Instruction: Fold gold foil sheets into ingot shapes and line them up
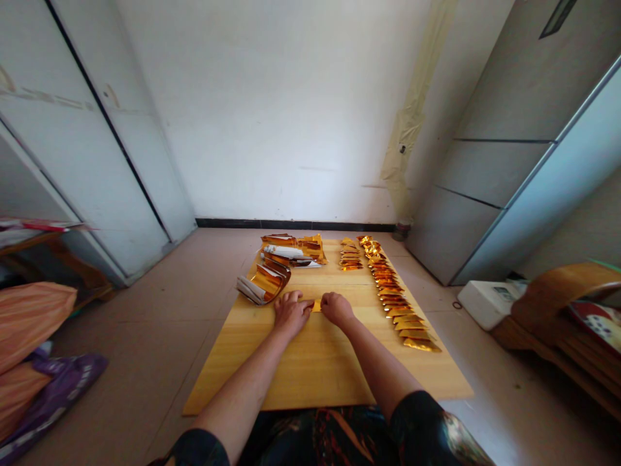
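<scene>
A small piece of gold foil paper [317,305] lies on the wooden board between my hands. My left hand [292,313] is at its left end, thumb and forefinger on the paper, the other fingers bent against the board. At the right end, the closed fingers of my right hand [338,309] pinch the paper; their tips are partly hidden. Just beyond my left hand rests a curled stack of gold foil sheets [266,281]. To the right runs a long row of folded gold foil pieces [395,294], overlapping one another.
More gold sheets and white paper [294,251] lie at the board's far left. A shorter row of folded pieces [350,254] sits at the far middle. The wooden board [310,372] reaches my lap. A grey refrigerator [485,168] and white box [486,304] stand right.
</scene>
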The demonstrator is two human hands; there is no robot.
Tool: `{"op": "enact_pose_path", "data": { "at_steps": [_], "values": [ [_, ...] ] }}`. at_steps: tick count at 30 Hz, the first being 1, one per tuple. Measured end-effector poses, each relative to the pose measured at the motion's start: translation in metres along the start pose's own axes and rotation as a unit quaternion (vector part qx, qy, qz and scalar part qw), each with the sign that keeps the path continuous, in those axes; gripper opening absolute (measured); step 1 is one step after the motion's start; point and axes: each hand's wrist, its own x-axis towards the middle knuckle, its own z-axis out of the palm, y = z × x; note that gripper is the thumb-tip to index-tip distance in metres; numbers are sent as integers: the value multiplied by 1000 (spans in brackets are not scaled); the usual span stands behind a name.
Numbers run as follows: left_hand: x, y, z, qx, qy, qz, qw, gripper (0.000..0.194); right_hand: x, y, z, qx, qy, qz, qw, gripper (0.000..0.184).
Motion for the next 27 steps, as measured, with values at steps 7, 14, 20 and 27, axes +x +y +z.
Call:
{"op": "enact_pose_path", "data": {
  "at_steps": [7, 14, 20, 27],
  "values": [
    [0, 1, -3, -2, -15, -11, 1000, 28, 0, -3, -12, 29, -53, 46, 997, 24],
    [0, 0, -3, -3, -20, -11, 1000, 32, 1, -19, -17, 32, -65, 96, 993, 44],
    [1, 0, -3, -5, -22, -16, 1000, 31, 4, -22, -16, 31, -74, 116, 990, 45],
    [0, 0, -4, -5, -19, -8, 1000, 30, 2, -15, -23, 68, -80, 120, 987, 29]
  ]
}}
